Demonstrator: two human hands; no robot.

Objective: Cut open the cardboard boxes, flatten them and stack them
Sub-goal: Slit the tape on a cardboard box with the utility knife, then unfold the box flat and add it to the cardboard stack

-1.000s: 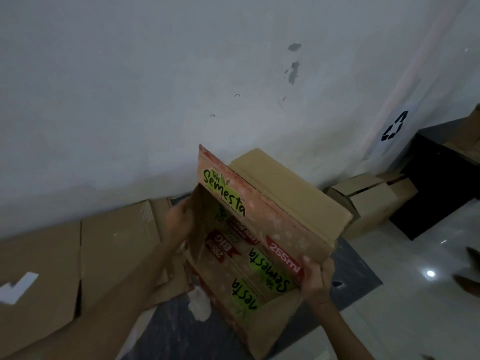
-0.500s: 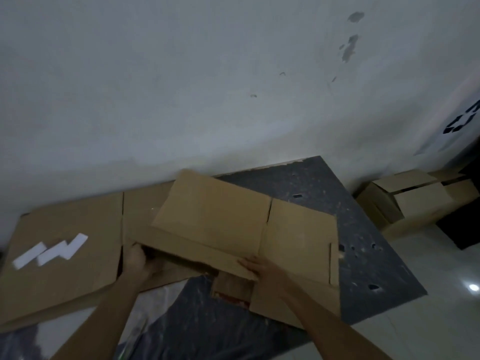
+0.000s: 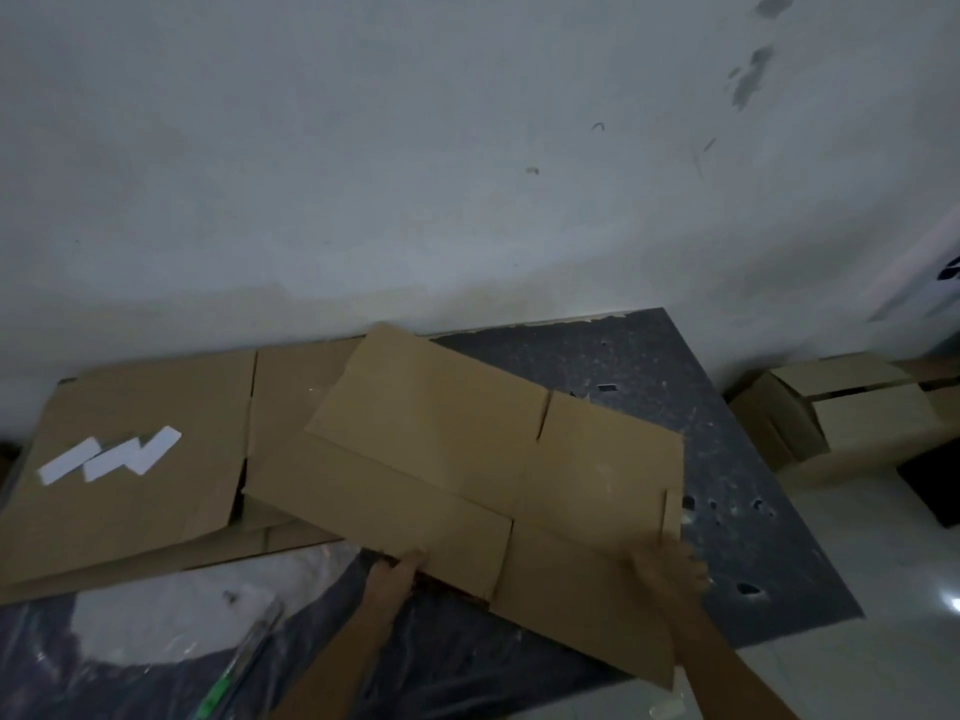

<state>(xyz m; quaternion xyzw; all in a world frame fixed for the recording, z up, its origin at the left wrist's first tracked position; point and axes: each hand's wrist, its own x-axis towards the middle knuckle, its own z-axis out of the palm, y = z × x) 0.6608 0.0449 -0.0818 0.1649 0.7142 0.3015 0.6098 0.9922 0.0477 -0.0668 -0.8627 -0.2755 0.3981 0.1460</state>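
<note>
A pale, scuffed wall fills the upper half of the view, and a dark speckled mat lies on the floor at its foot. On the mat's left side a pile of flattened cardboard lies against the wall. The flattened box, plain side up, overlaps that pile at an angle, with its far corner near the wall and its near edge out over the bare mat. Two uncut boxes stand well apart to the right, and a clear plastic sheet is spread at lower left.

The left hand pinches the box's near edge, thumb on top. The right hand is at the near right corner, but blur hides whether its fingers curl round the edge or lie flat.

The step looks like stacking. To do it well, slide the board left and turn it until its edges match the pile, keep it low so the flaps do not spring open, then press the creases flat.

A green-handled cutter rests on the plastic, and white tape strips mark the pile.
</note>
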